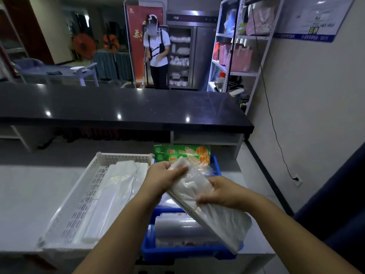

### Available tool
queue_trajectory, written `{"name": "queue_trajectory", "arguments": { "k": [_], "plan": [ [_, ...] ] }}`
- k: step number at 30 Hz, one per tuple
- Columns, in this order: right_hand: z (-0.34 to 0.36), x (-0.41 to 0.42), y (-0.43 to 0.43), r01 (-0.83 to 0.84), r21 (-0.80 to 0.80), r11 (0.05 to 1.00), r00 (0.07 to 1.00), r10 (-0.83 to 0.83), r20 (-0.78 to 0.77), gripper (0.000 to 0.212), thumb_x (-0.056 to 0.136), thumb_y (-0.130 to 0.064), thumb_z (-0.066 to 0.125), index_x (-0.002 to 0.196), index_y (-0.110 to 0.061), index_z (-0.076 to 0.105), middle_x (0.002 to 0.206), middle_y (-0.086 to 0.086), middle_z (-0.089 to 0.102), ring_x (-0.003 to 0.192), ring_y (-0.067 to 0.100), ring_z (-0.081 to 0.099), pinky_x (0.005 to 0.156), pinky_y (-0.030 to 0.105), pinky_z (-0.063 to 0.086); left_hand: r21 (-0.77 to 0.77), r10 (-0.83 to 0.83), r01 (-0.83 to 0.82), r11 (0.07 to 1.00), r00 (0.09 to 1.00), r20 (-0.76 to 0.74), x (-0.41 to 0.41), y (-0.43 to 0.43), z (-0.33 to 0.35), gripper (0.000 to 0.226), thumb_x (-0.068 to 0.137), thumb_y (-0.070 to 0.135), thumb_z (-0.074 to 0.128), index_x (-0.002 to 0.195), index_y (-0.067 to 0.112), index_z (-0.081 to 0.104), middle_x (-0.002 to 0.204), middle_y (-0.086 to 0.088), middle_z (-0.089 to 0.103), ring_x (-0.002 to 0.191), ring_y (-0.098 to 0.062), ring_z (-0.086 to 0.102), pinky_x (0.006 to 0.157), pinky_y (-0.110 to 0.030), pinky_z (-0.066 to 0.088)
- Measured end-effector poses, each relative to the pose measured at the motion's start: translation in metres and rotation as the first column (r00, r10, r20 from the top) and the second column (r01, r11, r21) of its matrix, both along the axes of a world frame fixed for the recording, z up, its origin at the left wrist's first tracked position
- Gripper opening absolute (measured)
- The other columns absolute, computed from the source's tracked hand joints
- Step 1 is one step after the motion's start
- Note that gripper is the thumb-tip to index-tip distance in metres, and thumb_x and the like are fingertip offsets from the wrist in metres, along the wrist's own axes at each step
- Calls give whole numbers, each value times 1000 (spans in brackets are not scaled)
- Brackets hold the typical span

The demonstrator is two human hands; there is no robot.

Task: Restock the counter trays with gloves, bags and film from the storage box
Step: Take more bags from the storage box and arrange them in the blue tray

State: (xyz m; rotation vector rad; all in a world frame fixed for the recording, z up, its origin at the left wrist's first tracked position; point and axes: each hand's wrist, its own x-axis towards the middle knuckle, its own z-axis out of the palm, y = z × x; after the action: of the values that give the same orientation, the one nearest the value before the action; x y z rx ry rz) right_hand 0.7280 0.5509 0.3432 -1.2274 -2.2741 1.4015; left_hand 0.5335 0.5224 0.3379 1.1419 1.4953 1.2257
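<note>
I hold a clear pack of plastic bags (205, 202) tilted over the blue tray (177, 252). My left hand (162, 177) grips its upper end and my right hand (219, 191) grips its middle. In the blue tray lie a roll of film (177, 226) near me and green packets (183, 154) at the far end. To the left stands a white perforated tray (85, 196) with clear plastic packs (118, 186) lying in it. Both trays rest on the pale counter (25, 194).
A dark raised counter top (110, 107) runs across behind the trays. A person (158, 52) stands beyond it by a steel cabinet. Metal shelving (237, 52) stands at the right wall, where a black cable (276, 139) hangs to a socket. A dark blue edge lies at right.
</note>
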Motion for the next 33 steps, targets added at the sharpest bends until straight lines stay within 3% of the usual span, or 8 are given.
{"name": "queue_trajectory", "arguments": {
  "k": [7,9,13,16,22,26,30,33],
  "plan": [
    [6,-11,46,-46,331,942,972,-34,232,22,74,-46,70,90,-39,56,87,-13,62,79,7,60,66,19,48,-1,10,-10,1000,997,-81,-24,44,6,49,92,49,42,82,7,66,79,-8,65,78,-23,60,68,-31,47],
    [5,-15,57,-179,646,742,927,-92,363,23,76,-49,67,89,-34,56,87,-12,62,76,9,57,63,23,44,-22,-23,21,1000,995,-94,-36,59,8,53,94,48,39,88,3,67,87,-14,67,83,-27,62,77,-37,48],
    [-8,-16,82,-346,938,32,932,-100,348,20,73,-31,76,83,-19,64,76,1,68,62,16,59,53,28,49,-85,-165,156,984,979,-121,-48,84,7,27,92,38,50,93,18,68,96,-4,69,92,-20,64,88,-35,49],
    [-20,-16,95,-231,957,-173,972,-9,233,9,81,-23,70,81,-15,64,68,4,64,59,18,56,56,29,49,-171,-345,318,933,924,-163,-45,96,-1,18,90,29,58,91,15,68,88,-5,67,78,-16,60,71,-26,47],
    [-41,-19,112,-200,957,-210,975,55,216,16,81,-19,70,87,-15,55,69,4,67,59,16,59,56,29,51,-366,-539,539,759,835,110,-46,108,-21,15,86,22,63,78,9,64,68,-2,63,56,-12,57,52,-19,46],
    [-55,-16,117,-227,962,-153,971,36,235,22,79,-26,71,87,-17,52,75,4,69,66,16,61,60,31,53,-325,-505,515,793,854,123,-40,113,-31,7,79,8,69,85,5,68,72,-7,72,64,-18,68,58,-25,56],
    [-68,-4,122,-327,943,-63,945,-21,327,46,74,-42,67,108,-19,46,112,4,50,96,17,49,85,31,46,-265,-456,417,869,884,-104,-29,115,-38,10,72,9,70,74,18,67,67,-4,71,58,-12,67,55,-26,54],
    [-71,5,126,-390,919,47,919,-46,392,64,77,-62,54,122,-20,38,126,5,39,113,20,42,100,37,42,-151,-331,304,941,727,-602,-24,116,-40,5,66,24,64,68,22,60,68,1,66,61,-16,61,53,-28,46]
  ]
}}
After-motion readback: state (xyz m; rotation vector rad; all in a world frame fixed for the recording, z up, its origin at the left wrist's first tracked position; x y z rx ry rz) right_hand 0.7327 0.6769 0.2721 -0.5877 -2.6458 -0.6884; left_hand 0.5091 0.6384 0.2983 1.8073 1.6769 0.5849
